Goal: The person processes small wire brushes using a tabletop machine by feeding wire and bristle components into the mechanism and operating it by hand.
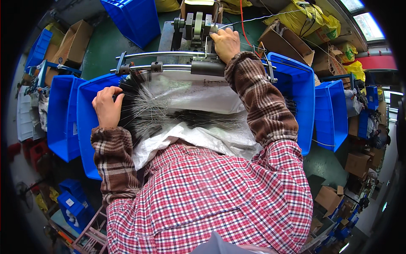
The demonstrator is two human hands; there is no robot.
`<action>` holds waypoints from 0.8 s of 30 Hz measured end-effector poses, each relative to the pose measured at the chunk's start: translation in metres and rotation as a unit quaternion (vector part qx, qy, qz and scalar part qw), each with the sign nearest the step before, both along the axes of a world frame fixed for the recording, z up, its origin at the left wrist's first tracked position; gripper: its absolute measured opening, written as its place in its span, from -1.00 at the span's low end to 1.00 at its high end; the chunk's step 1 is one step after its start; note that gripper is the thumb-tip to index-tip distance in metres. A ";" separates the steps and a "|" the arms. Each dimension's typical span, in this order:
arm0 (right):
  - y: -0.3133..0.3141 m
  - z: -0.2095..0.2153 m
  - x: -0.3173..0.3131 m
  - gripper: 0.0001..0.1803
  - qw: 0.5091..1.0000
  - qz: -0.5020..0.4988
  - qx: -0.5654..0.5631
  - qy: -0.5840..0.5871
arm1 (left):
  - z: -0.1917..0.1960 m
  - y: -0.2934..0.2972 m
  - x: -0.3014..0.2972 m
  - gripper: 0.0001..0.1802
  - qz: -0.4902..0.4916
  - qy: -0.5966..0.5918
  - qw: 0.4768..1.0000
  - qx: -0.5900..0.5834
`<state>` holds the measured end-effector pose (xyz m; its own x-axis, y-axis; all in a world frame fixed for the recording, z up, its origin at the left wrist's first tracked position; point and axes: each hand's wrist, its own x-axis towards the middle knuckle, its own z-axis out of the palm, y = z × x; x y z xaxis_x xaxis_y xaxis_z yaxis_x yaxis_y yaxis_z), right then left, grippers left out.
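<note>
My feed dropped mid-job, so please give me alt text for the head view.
Seen from above, a person in a red plaid shirt rests the left hand on a bundle of thin black-tipped metal wires lying on white sacking in a large blue plastic bin, while the right hand touches a small grey metal machine beyond it.

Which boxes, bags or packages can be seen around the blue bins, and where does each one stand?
Open brown cardboard box: upper left, on the floor.
Brown cardboard box: upper right, beside a blue bin.
Yellow bags: top right, bulging, crumpled.
White woven sack: lining the middle blue bin, under thin wires.
</note>
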<state>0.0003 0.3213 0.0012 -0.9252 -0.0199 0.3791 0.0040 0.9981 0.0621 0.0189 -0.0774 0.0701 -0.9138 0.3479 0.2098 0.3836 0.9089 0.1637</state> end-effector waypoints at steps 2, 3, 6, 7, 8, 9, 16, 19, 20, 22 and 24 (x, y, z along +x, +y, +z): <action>0.000 -0.001 -0.001 -0.73 1.000 -0.004 0.001 -0.001 | 0.003 -0.007 0.001 -0.89 -0.032 -0.007 0.999 0.027; 0.001 -0.002 -0.002 -0.73 1.000 -0.004 0.001 -0.001 | 0.006 -0.010 0.001 -0.89 -0.032 -0.007 0.999 0.027; 0.003 -0.005 -0.004 -0.73 1.000 0.017 -0.003 0.006 | 0.019 -0.015 0.003 -0.90 -0.031 -0.075 0.987 0.137; 0.004 -0.005 -0.003 -0.72 1.000 0.016 0.003 0.006 | 0.021 -0.019 0.003 -0.90 -0.031 -0.075 0.987 0.137; 0.004 -0.005 -0.002 -0.72 1.000 0.015 0.009 0.006 | 0.021 -0.024 0.001 -0.90 -0.011 -0.122 0.972 0.199; 0.003 -0.004 -0.002 -0.72 1.000 0.016 0.008 0.006 | 0.024 -0.028 0.001 -0.90 0.010 -0.168 0.951 0.260; 0.005 -0.007 -0.005 -0.72 1.000 0.023 -0.021 0.006 | 0.017 -0.059 0.000 -0.91 0.053 -0.191 0.865 0.460; 0.012 -0.016 -0.006 -0.72 0.997 0.048 -0.054 0.012 | 0.015 -0.060 -0.001 -0.84 0.053 -0.167 0.836 0.520; 0.016 -0.018 -0.005 -0.70 0.995 0.062 -0.080 0.019 | 0.014 -0.061 -0.002 -0.82 0.033 -0.145 0.819 0.554; 0.009 -0.002 0.013 -0.67 0.995 0.050 -0.070 0.054 | 0.011 -0.071 -0.004 -0.77 -0.001 -0.117 0.784 0.609; 0.009 0.005 0.031 -0.56 0.997 -0.024 -0.028 0.066 | 0.012 -0.076 -0.007 -0.76 -0.031 -0.127 0.749 0.650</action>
